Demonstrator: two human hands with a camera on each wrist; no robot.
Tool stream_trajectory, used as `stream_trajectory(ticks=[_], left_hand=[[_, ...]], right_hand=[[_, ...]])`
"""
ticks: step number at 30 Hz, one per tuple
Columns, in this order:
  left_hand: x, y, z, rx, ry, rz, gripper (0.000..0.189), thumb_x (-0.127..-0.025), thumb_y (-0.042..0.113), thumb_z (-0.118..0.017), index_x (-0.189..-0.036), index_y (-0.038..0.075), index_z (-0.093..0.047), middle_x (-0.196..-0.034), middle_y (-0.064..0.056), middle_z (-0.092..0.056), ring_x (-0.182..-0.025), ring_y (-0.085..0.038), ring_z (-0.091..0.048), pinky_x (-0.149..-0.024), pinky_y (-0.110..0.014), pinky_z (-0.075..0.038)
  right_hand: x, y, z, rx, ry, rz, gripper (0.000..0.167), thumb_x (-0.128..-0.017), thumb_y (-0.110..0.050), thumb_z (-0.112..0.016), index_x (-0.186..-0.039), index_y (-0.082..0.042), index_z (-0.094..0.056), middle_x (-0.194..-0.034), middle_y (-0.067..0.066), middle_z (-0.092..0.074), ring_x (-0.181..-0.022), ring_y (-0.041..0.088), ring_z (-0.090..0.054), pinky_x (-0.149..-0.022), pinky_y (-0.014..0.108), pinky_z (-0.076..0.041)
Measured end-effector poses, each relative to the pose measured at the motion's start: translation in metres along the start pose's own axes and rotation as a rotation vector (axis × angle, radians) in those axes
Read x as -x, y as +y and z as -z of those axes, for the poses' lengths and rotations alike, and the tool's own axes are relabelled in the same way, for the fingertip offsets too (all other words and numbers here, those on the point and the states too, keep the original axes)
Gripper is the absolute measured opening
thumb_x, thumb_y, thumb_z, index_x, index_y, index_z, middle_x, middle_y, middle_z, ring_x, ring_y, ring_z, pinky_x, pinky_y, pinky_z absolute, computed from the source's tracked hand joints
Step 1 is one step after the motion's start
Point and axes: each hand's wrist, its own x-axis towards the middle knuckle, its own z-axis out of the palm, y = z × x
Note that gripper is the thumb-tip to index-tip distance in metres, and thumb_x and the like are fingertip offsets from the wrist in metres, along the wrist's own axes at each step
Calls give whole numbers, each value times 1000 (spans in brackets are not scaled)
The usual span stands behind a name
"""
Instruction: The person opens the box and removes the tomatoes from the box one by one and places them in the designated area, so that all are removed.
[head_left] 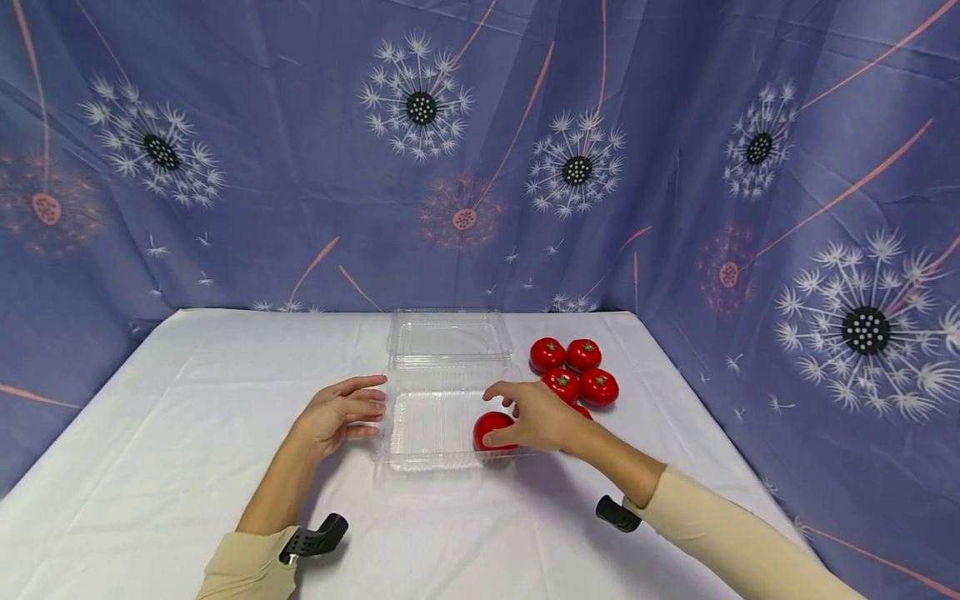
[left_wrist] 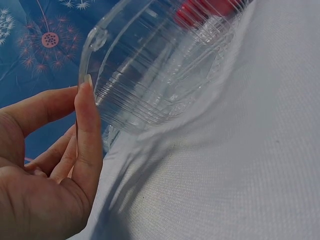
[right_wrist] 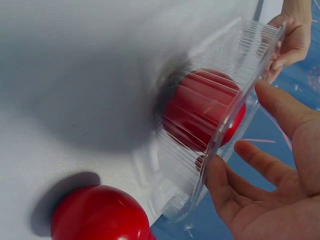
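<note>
I am taking the clear clamshell box (head_left: 438,417) as my landmark, lying open in the middle of the white tablecloth (head_left: 187,433) with its lid (head_left: 447,335) folded back on the far side.

Just left of the box, I am seeing the left hand (head_left: 341,412) resting at the tray's left wall. Its fingers are lying nearly straight and relaxed, gripping nothing; in the left wrist view one fingertip (left_wrist: 86,82) is touching the box's rim (left_wrist: 95,42), while the other fingers are sitting just off the plastic.

Inside the box, at its right end, one tomato (head_left: 491,429) is sitting on the ribbed floor. In the right wrist view I am seeing it pressed close against the right wall (right_wrist: 220,135).

Over that right end the right hand (head_left: 536,417) is hovering, its fingers spread loosely and released. They are arching above and just beside the tomato; I cannot tell from the head view whether they are touching it, but the right wrist view is showing the fingers (right_wrist: 260,162) outside the wall, apart from the fruit.

Right of the box, a cluster of tomatoes (head_left: 573,371) is sitting near its far right corner, and another tomato (right_wrist: 100,212) is lying just outside the right wall.
</note>
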Motion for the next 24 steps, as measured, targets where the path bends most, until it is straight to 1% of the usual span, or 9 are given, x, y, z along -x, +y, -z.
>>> stream_trajectory(ticks=[6,11,19,24], left_hand=[[-2,-1,0,2,-6,-10,61,-88,-6,-66,-147,-4,-46,-109,-3,-67,-80,-13,-69,-65,-25,-61],[-2,-2,1,-4,-8,-12,62,-89,-5,-65,-148,-4,-45,-110,-3,-67,-80,-13,-69,-65,-25,-61],[-1,-2,1,0,-1,-11,59,-88,-5,-66,-145,-3,-49,-109,-3,-68,-80,-13,-69,-66,-26,-61],[0,-2,1,-3,-3,-13,60,-88,-5,-66,-145,-2,-49,-110,-4,-67,-80,-13,-68,-66,-26,-61]], right_hand=[[-1,0,-4,50,-11,19,58,-80,-35,-85,-131,-16,-65,-116,9,-70,-94,21,-63,-79,35,-57],[-2,0,-7,56,-13,15,60,-80,-36,-85,-132,-15,-65,-116,10,-70,-97,23,-64,-82,38,-59],[-5,1,-13,60,4,16,60,-79,-36,-87,-130,-14,-65,-113,9,-71,-96,21,-64,-79,36,-60],[-7,0,-16,48,7,23,59,-79,-34,-88,-130,-14,-65,-113,11,-71,-100,24,-65,-83,38,-60]])
